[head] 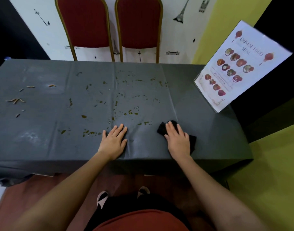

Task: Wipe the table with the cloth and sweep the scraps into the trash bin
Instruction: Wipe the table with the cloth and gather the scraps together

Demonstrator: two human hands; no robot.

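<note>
At the near edge of the counter (43, 147), which is covered in a dark sheet, both hands lie flat with fingers straight and grasp nothing. The left hand (113, 141) presses on the bare sheet. The right hand (177, 140) presses down on a black cloth (193, 141) whose corners stick out past the fingers and beside the wrist. The cloth sits at the right end of the mess, so nearly everything to be wiped lies ahead of it and off to the left. Greenish smears and wet drops (129, 112) begin just beyond the left fingertips and spread across the middle of the counter towards its far edge. The dry scraps (15, 100), thin tan strips, lie well apart from both hands at the far left, closer to the left hand than to the right; some are cut off by the picture's edge. The coming stroke probably has to run leftward and away from the body. A standing menu card (239, 67) occupies the far right corner, clear of the smears. Two red chairs (86, 22) stand behind the counter against the wall. No trash bin is in view, so where the scraps must go cannot be told.
</note>
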